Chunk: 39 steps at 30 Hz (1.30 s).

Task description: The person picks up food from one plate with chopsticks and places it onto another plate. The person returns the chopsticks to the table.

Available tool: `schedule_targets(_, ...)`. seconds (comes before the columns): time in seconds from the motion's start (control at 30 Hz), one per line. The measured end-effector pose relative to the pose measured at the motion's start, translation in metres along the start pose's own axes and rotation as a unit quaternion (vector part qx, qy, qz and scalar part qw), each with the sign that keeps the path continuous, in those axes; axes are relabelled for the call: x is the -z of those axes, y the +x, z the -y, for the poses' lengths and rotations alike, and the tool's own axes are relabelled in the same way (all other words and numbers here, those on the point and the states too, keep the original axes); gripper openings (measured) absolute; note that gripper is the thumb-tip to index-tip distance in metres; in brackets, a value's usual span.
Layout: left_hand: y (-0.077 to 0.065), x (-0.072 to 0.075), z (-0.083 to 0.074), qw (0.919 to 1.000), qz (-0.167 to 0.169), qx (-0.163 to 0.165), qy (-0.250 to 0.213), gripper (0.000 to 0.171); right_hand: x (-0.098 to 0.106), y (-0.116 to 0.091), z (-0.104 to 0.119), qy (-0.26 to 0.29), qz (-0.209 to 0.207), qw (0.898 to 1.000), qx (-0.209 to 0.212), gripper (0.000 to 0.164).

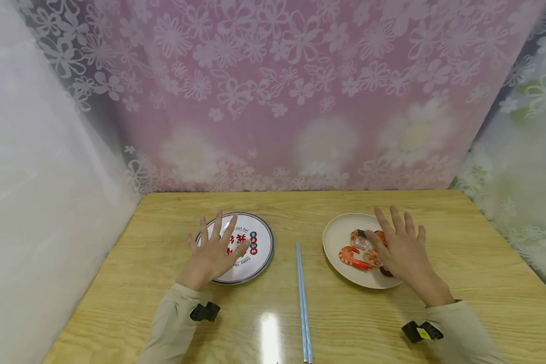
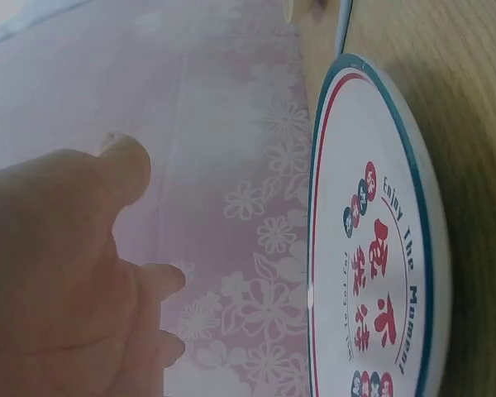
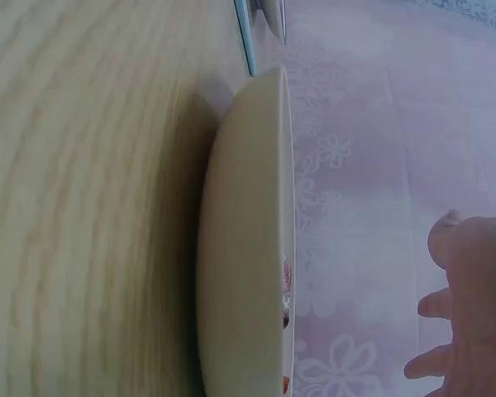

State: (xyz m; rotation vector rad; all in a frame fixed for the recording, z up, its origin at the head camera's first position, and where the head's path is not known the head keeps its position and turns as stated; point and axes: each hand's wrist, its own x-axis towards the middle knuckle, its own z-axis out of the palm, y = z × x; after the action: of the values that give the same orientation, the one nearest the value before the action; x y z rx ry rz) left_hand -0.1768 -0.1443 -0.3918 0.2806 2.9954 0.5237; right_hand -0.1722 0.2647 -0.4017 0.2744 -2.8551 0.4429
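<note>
My left hand hovers with spread fingers over the left part of a white plate that has a blue-green rim and red lettering. In the left wrist view a gap shows between that hand and the plate. My right hand, fingers also spread, is above the right side of a cream plate. On the cream plate lie a shrimp, a sushi-like piece and other food pieces, partly hidden by the hand. Neither hand holds anything.
A pair of light blue chopsticks lies lengthwise between the plates on the wooden table. A pink flowered curtain hangs behind the table, with a white sheet at the left and a flowered sheet at the right.
</note>
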Motion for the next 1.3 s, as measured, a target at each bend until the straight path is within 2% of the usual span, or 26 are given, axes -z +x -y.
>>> schedule_targets(0.17, 0.004, 0.001, 0.005, 0.9999, 0.001, 0.009, -0.006, 0.072, -0.004, 0.001, 0.005, 0.007, -0.015, 1.0, 0.023, 0.066)
schedule_targets(0.2, 0.004, 0.0, 0.006, 0.9999, -0.004, 0.008, -0.008, 0.072, -0.006, 0.001, 0.007, 0.012, -0.029, 0.999, 0.042, 0.064)
schedule_targets(0.27, 0.007, -0.001, 0.01, 0.9997, -0.012, 0.011, -0.019, 0.071, -0.012, 0.001, 0.01, 0.025, -0.075, 0.991, 0.106, 0.058)
schedule_targets(0.33, 0.009, -0.003, 0.014, 0.999, -0.028, 0.014, -0.031, 0.071, -0.019, 0.001, 0.018, 0.039, -0.128, 0.972, 0.193, 0.052)
schedule_targets(0.43, 0.013, -0.007, 0.021, 0.9967, -0.052, 0.033, -0.054, 0.068, -0.029, -0.003, 0.035, 0.042, -0.166, 0.931, 0.322, 0.047)
schedule_targets(0.5, 0.016, -0.009, 0.026, 0.9946, -0.07, 0.047, -0.06, 0.064, -0.032, -0.007, 0.049, 0.038, -0.146, 0.915, 0.373, 0.032)
schedule_targets(0.57, 0.018, -0.01, 0.031, 0.9918, -0.085, 0.061, -0.073, 0.059, -0.036, -0.013, 0.062, 0.022, -0.109, 0.908, 0.405, 0.018)
schedule_targets(0.7, 0.02, -0.011, 0.041, 0.9866, -0.104, 0.094, -0.082, 0.052, -0.044, -0.019, 0.085, -0.027, -0.04, 0.897, 0.44, 0.034)
schedule_targets(0.77, 0.02, -0.012, 0.045, 0.9849, -0.101, 0.112, -0.085, 0.052, -0.048, -0.021, 0.094, -0.056, -0.016, 0.889, 0.454, 0.033)
schedule_targets(0.9, 0.021, -0.014, 0.054, 0.98, -0.095, 0.145, -0.098, 0.052, -0.051, -0.022, 0.109, -0.117, 0.002, 0.862, 0.492, 0.032)
schedule_targets(0.97, 0.021, -0.015, 0.06, 0.9772, -0.103, 0.152, -0.107, 0.05, -0.053, -0.024, 0.116, -0.14, 0.004, 0.846, 0.514, 0.03)
schedule_targets(1.03, 0.022, -0.016, 0.066, 0.9754, -0.113, 0.151, -0.115, 0.045, -0.054, -0.026, 0.122, -0.152, 0.01, 0.835, 0.529, 0.025)
schedule_targets(1.07, 0.022, -0.017, 0.069, 0.9753, -0.114, 0.149, -0.116, 0.042, -0.054, -0.028, 0.124, -0.157, 0.017, 0.831, 0.534, 0.023)
schedule_targets(1.17, 0.023, -0.019, 0.083, 0.9759, -0.11, 0.131, -0.136, 0.035, -0.052, -0.035, 0.129, -0.158, 0.054, 0.829, 0.534, 0.019)
schedule_targets(1.3, 0.02, -0.017, 0.098, 0.9716, -0.07, 0.127, -0.187, 0.038, -0.052, -0.04, 0.133, -0.166, 0.081, 0.824, 0.536, 0.02)
